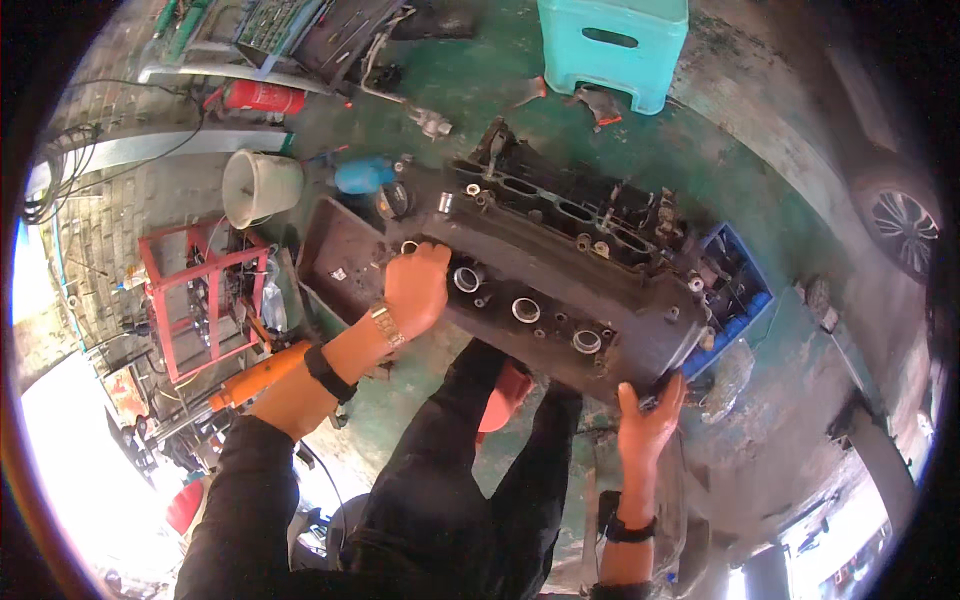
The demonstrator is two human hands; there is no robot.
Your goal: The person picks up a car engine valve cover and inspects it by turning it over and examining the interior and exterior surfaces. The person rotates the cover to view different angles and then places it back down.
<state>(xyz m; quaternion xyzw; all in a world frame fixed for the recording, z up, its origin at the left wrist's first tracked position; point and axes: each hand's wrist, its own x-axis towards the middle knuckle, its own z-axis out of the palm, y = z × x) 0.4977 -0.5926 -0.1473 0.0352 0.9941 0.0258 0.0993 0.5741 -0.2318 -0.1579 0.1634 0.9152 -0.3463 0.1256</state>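
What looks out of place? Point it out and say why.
A metal fitting lies on the green floor beyond the dark engine part. It looks astray there, outside the brown tray, though someone may have put it there deliberately.

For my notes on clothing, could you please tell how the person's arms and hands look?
Left hand and right hand are ungloved. Dark sleeves end short of black straps, one per arm; the left adds, nearer the hand, a metallic link band.
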